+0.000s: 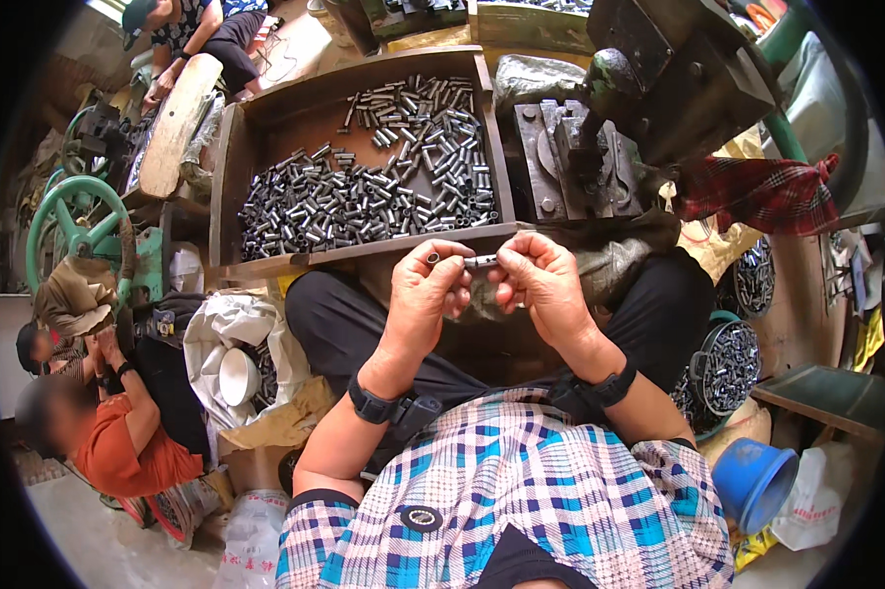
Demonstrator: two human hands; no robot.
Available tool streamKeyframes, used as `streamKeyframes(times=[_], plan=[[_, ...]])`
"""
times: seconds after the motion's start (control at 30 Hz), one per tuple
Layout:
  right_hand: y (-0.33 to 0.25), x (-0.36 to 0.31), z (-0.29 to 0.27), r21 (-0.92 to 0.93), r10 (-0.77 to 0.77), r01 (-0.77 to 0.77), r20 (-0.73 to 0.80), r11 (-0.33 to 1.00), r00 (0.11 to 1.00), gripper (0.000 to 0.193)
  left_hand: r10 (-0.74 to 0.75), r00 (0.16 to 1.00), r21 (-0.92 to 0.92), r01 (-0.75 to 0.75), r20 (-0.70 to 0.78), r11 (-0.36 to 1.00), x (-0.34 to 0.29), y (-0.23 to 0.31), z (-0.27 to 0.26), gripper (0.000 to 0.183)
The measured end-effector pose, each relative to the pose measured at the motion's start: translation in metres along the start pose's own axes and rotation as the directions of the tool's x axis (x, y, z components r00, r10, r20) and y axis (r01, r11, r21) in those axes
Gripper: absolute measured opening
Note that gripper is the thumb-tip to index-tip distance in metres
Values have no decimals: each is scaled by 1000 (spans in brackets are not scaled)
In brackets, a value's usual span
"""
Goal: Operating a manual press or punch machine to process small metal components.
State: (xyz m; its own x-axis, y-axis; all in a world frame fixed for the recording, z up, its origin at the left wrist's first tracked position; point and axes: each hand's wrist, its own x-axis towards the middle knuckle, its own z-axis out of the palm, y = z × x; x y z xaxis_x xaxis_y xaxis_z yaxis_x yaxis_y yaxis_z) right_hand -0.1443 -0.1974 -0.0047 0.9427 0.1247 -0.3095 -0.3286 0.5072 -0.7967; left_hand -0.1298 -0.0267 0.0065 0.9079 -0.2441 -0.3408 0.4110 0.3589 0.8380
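Above my lap, both hands meet at one small metal tube (482,261), held level between their fingertips. My left hand (428,294) is closed in a pinch on its left end. A second short tube (433,258), its round open end showing, pokes out between the thumb and forefinger of that hand. My right hand (545,285) pinches the other end, with its lower fingers curled. Just beyond my hands, a wooden tray (364,252) holds a great many similar grey metal tubes (354,201), heaped mostly at its near and right sides.
A dark metal press (580,162) stands right of the tray. Metal baskets of tubes (729,368) and a blue bucket (754,486) sit at right. To the left are a white sack with a bowl (238,377), a green handwheel (81,231) and co-workers (133,437).
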Motion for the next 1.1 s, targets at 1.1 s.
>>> streamKeyframes(times=[1.1], plan=[[11, -23, 1, -99, -89, 88, -8, 991, 996, 15, -80, 996, -158, 75, -26, 985, -22, -20, 5, 12]])
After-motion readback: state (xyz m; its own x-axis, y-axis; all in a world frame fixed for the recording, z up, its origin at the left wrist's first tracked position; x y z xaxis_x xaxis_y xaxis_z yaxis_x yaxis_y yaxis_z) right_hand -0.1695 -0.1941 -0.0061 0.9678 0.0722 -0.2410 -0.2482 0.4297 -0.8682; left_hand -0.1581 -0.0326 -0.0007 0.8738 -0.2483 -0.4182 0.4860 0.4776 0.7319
